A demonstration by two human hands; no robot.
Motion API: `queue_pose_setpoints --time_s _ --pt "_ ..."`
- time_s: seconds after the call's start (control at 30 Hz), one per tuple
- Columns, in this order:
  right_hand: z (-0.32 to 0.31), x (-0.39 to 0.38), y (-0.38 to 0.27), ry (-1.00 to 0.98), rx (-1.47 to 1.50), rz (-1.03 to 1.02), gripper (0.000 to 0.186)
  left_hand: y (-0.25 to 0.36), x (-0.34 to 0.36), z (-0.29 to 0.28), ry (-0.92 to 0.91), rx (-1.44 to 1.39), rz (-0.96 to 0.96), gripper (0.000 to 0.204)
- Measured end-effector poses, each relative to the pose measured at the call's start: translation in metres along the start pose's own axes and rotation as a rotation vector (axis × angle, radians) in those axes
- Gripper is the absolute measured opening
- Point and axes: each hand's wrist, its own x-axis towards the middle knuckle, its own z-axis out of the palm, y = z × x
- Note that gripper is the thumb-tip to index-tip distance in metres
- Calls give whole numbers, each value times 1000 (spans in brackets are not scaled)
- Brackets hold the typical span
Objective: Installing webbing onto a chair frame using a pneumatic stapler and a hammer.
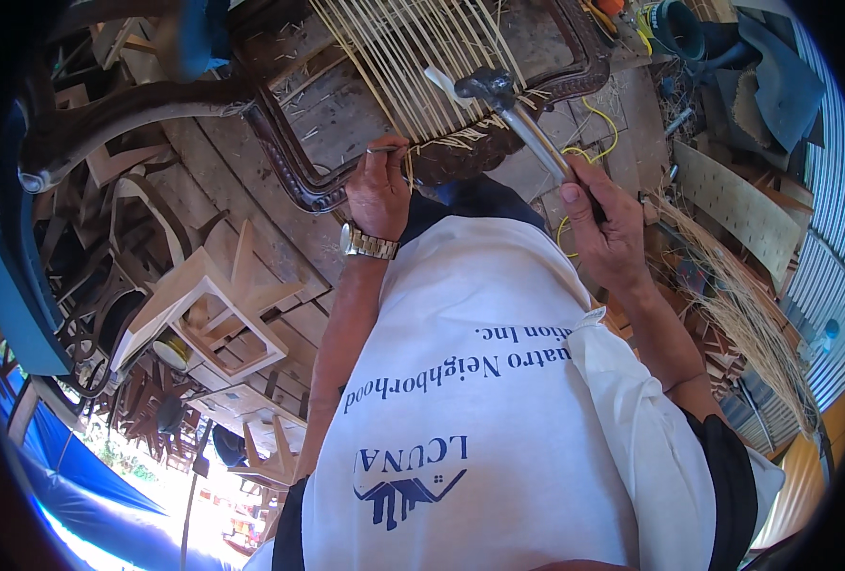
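My right hand (608,224) is wrapped round the lower handle of a hammer (536,143) with a metal shaft and a dark head. The hammer's head hangs over the near edge of a dark, carved wooden chair frame (275,143). Pale cane strands (422,76) run across the frame's opening in close rows, their cut ends sticking out along the near rail. At the rail's left part, my left hand (379,200) is closed, with a small thin metal piece (382,148) pinched at its fingertips. Its exact kind cannot be made out.
Unfinished pale wooden chair frames (222,314) crowd the left side. A long bundle of loose cane (736,295) lies on the right, below a perforated board (736,205). A yellow cord (608,133) curls over the plank floor (646,124). A dark bucket (675,29) stands far right.
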Motion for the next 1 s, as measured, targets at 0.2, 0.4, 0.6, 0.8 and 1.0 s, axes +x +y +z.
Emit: queue_pose_setpoints --time_s 0.2,0.4,0.6,0.8,1.0 --pt "-1 4 -10 -80 -14 -54 28 -2 0 5 -15 115 69 17" --pt "-3 4 -24 -138 -93 -210 34 1 -4 10 -6 258 129 18" --pt "1 9 -23 -225 -251 -208 38 -3 -3 14 14 289 177 19" --pt "5 6 -18 -180 -255 -308 35 -15 -8 18 71 208 206 25" --pt "9 1 -14 -136 -285 -268 36 -3 -6 14 -8 333 200 21"
